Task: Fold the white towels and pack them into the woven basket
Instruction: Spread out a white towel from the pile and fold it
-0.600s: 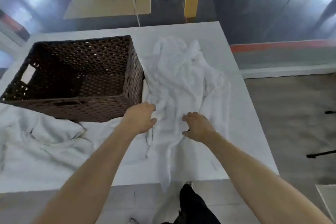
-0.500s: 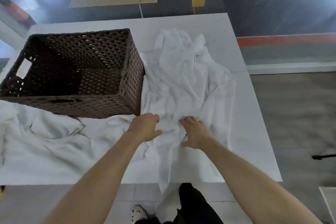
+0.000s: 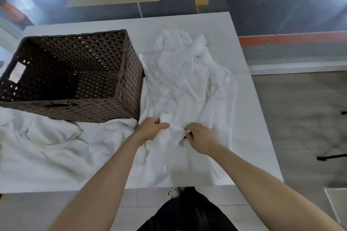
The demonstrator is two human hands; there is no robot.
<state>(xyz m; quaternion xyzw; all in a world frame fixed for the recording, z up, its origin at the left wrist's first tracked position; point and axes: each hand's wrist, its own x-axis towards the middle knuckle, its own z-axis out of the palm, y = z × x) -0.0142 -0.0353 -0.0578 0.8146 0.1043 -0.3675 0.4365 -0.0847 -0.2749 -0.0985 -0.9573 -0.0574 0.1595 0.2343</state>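
On the white table (image 3: 189,21) a dark brown woven basket (image 3: 129,88) stands on the left half, with its open top to the camera and its woven bottom in view. A crumpled white towel (image 3: 184,80) lies on the right half of the table. It reaches from near the far edge down to the near edge, and its left side touches the right wall of the basket. The left hand (image 3: 151,129) is just beside the near right corner of the basket; its fingers are curled and they grip a raised fold of this towel. The right hand (image 3: 201,139) is close to it, a little nearer to the near edge, and its fingers are bent down into the same bunch of cloth and pinch it. Between the two hands the cloth is gathered into a small ridge. A second white towel (image 3: 56,148) lies spread and wrinkled along the near edge on the left, in front of the basket, and it touches the near wall of the basket.
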